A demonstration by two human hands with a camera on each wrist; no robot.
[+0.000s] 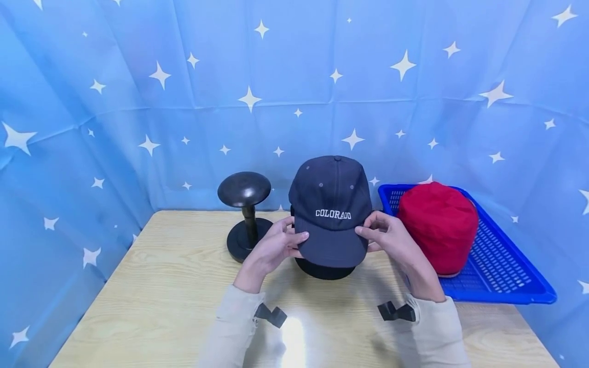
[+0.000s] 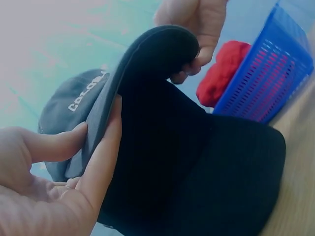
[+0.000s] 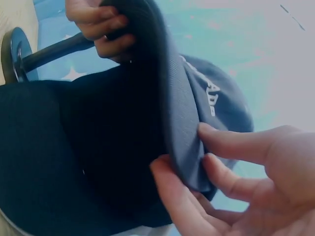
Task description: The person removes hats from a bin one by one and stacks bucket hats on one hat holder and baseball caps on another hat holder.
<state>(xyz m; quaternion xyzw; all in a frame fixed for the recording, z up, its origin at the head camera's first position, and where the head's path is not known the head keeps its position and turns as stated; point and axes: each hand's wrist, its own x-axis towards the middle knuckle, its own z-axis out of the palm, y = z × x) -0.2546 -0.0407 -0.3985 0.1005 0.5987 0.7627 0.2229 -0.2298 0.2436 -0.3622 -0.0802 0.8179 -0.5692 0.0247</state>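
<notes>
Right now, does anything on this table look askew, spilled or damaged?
Nothing looks spilled or damaged, navy fabric cap included. The one oddity is the blue perforated plastic basket, holding a red fabric hat: its rim seems to jut past the right edge of the pale wooden table.

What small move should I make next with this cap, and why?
Perhaps ease the dark COLORADO baseball cap down evenly: your left hand and right hand pinch opposite sides of its brim, and a black object shows beneath.
</notes>
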